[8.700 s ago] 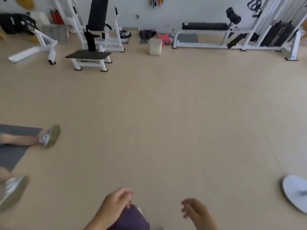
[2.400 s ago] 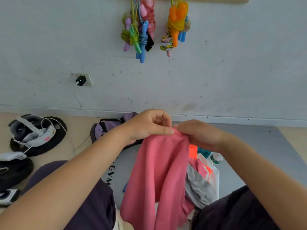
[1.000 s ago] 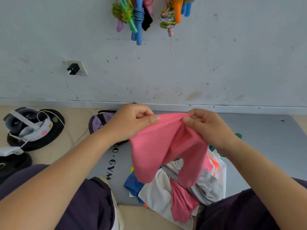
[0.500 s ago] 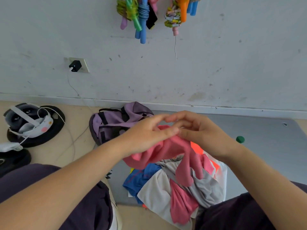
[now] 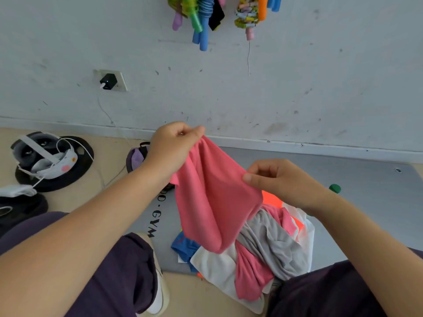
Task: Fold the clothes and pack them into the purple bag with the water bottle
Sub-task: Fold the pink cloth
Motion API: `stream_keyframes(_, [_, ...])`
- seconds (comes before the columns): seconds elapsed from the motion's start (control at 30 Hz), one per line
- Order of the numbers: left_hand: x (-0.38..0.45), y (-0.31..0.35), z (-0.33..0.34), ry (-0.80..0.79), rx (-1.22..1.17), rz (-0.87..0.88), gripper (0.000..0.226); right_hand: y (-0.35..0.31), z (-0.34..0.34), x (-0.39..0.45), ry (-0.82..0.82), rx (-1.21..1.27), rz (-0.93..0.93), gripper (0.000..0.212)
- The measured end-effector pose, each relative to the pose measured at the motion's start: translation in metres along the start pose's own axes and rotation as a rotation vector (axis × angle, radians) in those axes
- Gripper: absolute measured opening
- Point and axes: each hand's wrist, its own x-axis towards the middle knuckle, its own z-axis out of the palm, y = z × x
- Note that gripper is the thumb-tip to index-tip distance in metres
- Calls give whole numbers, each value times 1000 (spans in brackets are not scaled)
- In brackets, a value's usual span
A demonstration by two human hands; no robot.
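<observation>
In the head view, the left hand [image 5: 174,149] is raised at about 11 o'clock from the middle of the frame, its grip closed in a pinch of thumb and curled fingers on the top edge of a pink garment [image 5: 212,197]. The right hand [image 5: 279,179] sits lower, at about 3 o'clock from the left, its thumb and fingers pinching the other end of the same edge, so the cloth hangs stretched between the two grips and slopes down toward the right. The garment's lower end drapes onto a pile of clothes [image 5: 263,255] at 6 o'clock, where grey, white, blue, orange and more pink fabric lie tangled on a grey mat [image 5: 366,186]. The purple bag [image 5: 136,156] rests on the floor at 9 o'clock from the left hand, mostly hidden behind that wrist, near the wall. A green bottle cap [image 5: 334,188] shows at 3 o'clock past the right wrist; the bottle's body is hidden. At far 9 o'clock a headset [image 5: 45,154] lies on a dark round plate [image 5: 68,170]. Coloured skipping ropes [image 5: 206,17] hang on the wall at 12 o'clock.
</observation>
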Motion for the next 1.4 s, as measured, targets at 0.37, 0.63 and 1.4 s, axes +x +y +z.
stream_keyframes(0.37, [-28,-1,22,-584,39,2,34,-3,6,1,-9,444,-34,24])
stream_keyframes(0.63, [-7,4,8,-214,-175,-172,37,0,3,-1,85,67,51,16])
stream_keyframes(1.4, [-18,2,9,-742,157,118,9,-4,-4,-4,59,173,25,6])
